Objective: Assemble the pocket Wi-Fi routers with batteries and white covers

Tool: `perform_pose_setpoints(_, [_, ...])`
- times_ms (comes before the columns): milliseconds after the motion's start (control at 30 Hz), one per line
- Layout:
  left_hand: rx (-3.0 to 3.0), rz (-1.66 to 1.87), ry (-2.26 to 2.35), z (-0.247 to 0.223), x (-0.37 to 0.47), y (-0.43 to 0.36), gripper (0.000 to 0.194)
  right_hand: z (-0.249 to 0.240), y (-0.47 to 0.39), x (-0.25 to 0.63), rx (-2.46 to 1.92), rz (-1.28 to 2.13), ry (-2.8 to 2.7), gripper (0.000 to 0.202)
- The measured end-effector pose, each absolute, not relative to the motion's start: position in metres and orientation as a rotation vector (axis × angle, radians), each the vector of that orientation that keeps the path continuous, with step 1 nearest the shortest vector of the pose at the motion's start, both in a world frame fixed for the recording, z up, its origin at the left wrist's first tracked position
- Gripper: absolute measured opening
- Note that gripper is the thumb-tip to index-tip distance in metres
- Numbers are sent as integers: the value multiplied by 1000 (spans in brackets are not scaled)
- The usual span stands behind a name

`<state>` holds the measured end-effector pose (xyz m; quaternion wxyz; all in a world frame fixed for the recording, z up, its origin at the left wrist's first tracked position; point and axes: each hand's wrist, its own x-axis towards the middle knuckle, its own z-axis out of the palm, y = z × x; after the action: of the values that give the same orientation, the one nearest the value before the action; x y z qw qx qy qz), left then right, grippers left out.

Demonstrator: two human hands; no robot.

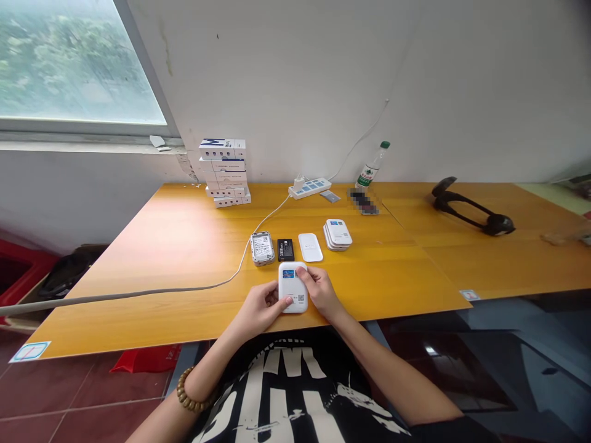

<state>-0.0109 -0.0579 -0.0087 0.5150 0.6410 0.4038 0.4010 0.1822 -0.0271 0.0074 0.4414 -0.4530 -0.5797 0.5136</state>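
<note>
A white portable Wi-Fi router (292,289) with a blue label and a small printed code is held near the table's front edge. My left hand (264,307) grips its lower left side, thumb on the face. On its upper right, my right hand (321,290) closes with the thumb near the label. Just beyond lie an opened router body (263,248) with a white printed sticker, a black battery (285,250) and a loose white back cover (311,247). To their right is a small stack of white routers (338,234). The fingers underneath the held router are hidden.
A stack of white boxes (225,172) stands at the back left. Behind are a power strip (310,187), a bottle (372,165) and a blurred-out item (364,202). A grey cable (184,289) crosses the table's left side. A black headband-like device (475,209) lies right.
</note>
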Motion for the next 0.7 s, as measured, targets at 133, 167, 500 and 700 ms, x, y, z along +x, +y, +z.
perform_pose_setpoints(133, [1427,1056,969,-11,-13,-54,46,16,-27,188,-1070,1414,-1599,61])
perform_pose_setpoints(167, [1392,1082,962,-11,-14,-53,46,18,-27,190,-1075,1475,-1657,60])
perform_pose_setpoints(500, [1353,1117,974,-10,-14,-52,46,19,-37,195,-1234,1399,-1834,47])
perform_pose_setpoints(700, [1350,963,968,-3,-4,-52,48,50,-43,204,-1080,674,-2429,116])
